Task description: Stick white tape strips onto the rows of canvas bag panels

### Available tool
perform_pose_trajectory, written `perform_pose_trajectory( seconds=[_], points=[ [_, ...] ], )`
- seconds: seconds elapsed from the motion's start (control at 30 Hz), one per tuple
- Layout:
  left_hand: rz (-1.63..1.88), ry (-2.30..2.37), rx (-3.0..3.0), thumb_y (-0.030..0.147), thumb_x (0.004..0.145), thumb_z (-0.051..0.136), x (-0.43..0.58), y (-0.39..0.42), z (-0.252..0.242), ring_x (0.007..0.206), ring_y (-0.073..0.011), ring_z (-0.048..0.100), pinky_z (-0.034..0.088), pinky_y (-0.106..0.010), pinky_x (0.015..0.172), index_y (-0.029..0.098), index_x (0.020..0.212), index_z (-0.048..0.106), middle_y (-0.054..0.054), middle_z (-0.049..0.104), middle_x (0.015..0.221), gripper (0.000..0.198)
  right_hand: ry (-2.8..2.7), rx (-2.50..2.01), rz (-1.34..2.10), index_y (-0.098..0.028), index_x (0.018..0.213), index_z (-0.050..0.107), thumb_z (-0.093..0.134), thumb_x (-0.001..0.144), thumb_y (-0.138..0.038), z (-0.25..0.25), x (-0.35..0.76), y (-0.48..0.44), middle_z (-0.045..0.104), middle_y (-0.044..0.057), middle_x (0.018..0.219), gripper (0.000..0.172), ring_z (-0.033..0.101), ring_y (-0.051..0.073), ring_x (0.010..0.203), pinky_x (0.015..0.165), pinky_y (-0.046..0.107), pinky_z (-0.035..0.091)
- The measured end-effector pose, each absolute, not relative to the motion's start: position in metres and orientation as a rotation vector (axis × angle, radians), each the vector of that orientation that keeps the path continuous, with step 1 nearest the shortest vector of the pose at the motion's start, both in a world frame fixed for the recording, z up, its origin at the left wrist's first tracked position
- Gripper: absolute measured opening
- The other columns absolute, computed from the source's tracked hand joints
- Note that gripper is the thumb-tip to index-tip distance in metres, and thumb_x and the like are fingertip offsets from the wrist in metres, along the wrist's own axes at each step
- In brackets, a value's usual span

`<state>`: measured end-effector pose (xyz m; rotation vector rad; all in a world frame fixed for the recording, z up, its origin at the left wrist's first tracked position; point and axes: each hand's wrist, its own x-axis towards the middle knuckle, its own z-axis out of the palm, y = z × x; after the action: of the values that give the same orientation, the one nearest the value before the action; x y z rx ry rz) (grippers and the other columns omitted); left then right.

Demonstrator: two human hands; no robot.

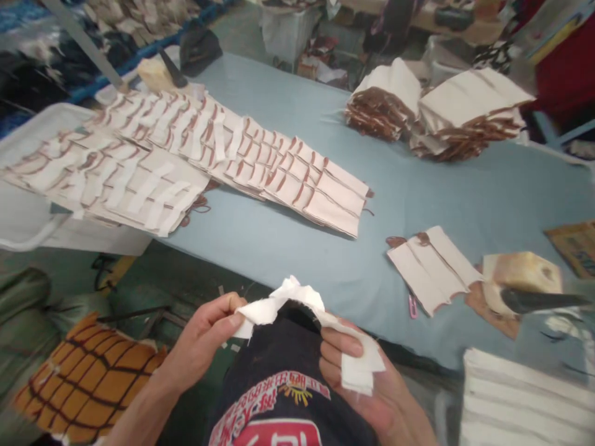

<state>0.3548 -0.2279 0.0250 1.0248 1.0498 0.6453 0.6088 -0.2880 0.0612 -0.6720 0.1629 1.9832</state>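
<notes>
A crumpled strip of white cloth (297,294) stretches between my two hands above the dark printed apron (279,378). My left hand (209,334) pinches one end of it between thumb and fingers. My right hand (348,365) grips the other end, with folded white flaps hanging over its fingers. Beyond them on the blue table (232,235) lies a long overlapping row of cream pieces with brown edging (316,186). A second group of such pieces with white strips (125,179) is at the left. One separate cream piece (432,266) lies to the right.
Two stacks of cream and brown pieces (474,99) sit at the back right. A yellowish block with a dark handle (525,279) is at the right edge. A white bin (28,229) stands at the left, above an orange checked cloth (88,378). White striped fabric (520,402) lies lower right.
</notes>
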Motion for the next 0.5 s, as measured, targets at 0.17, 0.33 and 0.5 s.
perform_pose_trajectory(
  seconds=[0.17, 0.33, 0.5],
  points=[
    [0.766, 1.037, 0.836, 0.054, 0.08, 0.075, 0.364, -0.205, 0.047, 0.06, -0.0145, 0.045, 0.037, -0.026, 0.06, 0.02, 0.065, 0.056, 0.002, 0.055, 0.06, 0.042, -0.077, -0.916, 1.995, -0.016, 0.08, 0.063, 0.091, 0.077, -0.038, 0.045, 0.635, -0.255, 0.022, -0.014, 0.053, 0.036, 0.009, 0.005, 0.048, 0.043, 0.018, 0.019],
    [0.775, 1.111, 0.847, 0.055, 0.071, 0.079, 0.37, -0.178, 0.07, 0.053, -0.0147, 0.046, 0.039, -0.027, 0.056, 0.02, 0.059, 0.056, 0.002, 0.052, 0.054, 0.044, -0.339, -1.178, 1.963, -0.013, 0.089, 0.07, 0.091, 0.074, -0.048, 0.03, 0.678, -0.229, 0.024, -0.013, 0.052, 0.043, 0.012, 0.005, 0.049, 0.044, 0.018, 0.017],
    [0.688, 1.203, 1.039, 0.05, 0.08, 0.071, 0.358, -0.157, 0.076, 0.058, -0.014, 0.047, 0.038, -0.024, 0.058, 0.02, 0.062, 0.058, 0.002, 0.056, 0.058, 0.037, -0.387, -1.085, 2.059, -0.013, 0.086, 0.072, 0.091, 0.072, -0.049, 0.022, 0.717, -0.214, 0.022, -0.014, 0.051, 0.043, 0.011, 0.004, 0.047, 0.043, 0.019, 0.014]
  ],
)
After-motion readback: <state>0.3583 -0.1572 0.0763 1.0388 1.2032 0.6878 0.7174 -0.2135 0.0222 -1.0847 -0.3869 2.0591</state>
